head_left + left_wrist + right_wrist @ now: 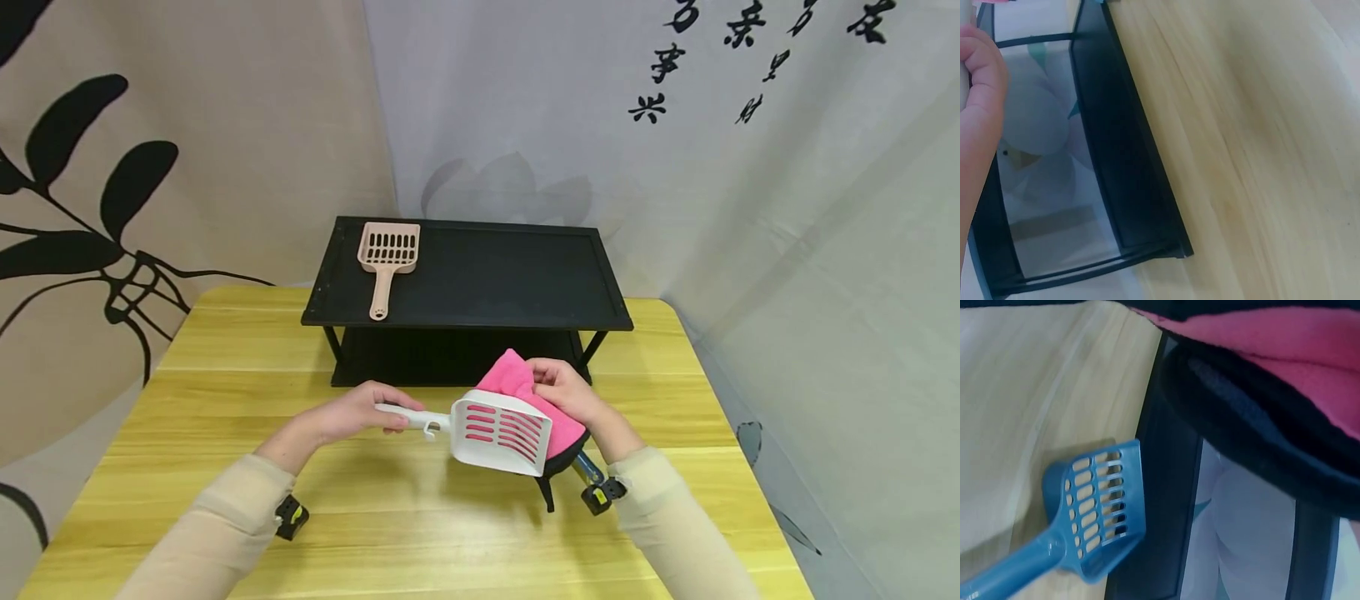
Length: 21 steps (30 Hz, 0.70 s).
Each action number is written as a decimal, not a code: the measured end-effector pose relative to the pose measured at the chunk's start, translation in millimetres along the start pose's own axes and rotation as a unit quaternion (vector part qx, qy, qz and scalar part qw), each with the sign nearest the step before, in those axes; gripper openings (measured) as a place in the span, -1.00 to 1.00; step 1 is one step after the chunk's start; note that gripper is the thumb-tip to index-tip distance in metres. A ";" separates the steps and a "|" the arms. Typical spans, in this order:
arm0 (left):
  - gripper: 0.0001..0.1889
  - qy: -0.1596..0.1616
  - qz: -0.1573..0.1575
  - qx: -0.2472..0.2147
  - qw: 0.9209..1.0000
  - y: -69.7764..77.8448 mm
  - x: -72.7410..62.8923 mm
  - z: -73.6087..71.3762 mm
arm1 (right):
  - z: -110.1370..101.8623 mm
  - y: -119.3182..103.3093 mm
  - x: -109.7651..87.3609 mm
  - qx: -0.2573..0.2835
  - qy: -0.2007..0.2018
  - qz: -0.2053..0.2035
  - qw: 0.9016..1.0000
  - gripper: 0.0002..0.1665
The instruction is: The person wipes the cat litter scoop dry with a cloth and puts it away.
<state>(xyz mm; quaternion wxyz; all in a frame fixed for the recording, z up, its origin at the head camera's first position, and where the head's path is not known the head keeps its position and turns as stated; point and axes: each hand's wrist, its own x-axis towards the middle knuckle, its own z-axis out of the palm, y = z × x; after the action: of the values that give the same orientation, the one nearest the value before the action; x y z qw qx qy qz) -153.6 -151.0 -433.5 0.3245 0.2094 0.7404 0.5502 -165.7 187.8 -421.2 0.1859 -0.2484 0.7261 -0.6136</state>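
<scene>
My left hand (378,410) grips the handle of a white slotted litter scoop (501,433), held over the table. In the left wrist view that hand (982,94) appears only at the left edge. Behind the scoop, my right hand (564,390) holds a pink cloth piece with black edging (517,375); its exact kind I cannot tell. The cloth (1285,337) spans the top of the right wrist view, its dark opening showing. Pink shows through the scoop's slots. A blue litter scoop (1094,512) lies beneath, mostly hidden in the head view except its handle (590,468).
A black two-tier shelf (502,279) stands at the back of the wooden table (360,517). On its top, at the left, lies a beige litter scoop (388,254). A printed curtain (480,108) hangs behind.
</scene>
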 end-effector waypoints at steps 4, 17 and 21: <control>-0.59 0.012 0.002 0.000 1.000 -4.6 -3.3 -3.8 | -6.3 -1.5 -4.8 -0.014 0.016 -0.013 1.000 -0.72; -0.51 0.011 -0.024 -0.028 0.999 -9.6 -9.2 -6.8 | -40.8 -0.9 -32.0 -0.004 0.091 -0.035 0.995 -0.39; -0.53 0.027 -0.013 -0.039 0.999 -11.3 -9.1 -7.8 | -54.6 -6.1 -49.1 -0.004 0.137 -0.017 0.990 -0.36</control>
<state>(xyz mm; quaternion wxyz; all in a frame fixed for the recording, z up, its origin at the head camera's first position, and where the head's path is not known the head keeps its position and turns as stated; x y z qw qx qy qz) -152.3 -165.8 -440.5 0.3193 0.1715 0.7295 0.5800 -156.6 259.6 -407.2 0.0734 -0.1753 0.7427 -0.6421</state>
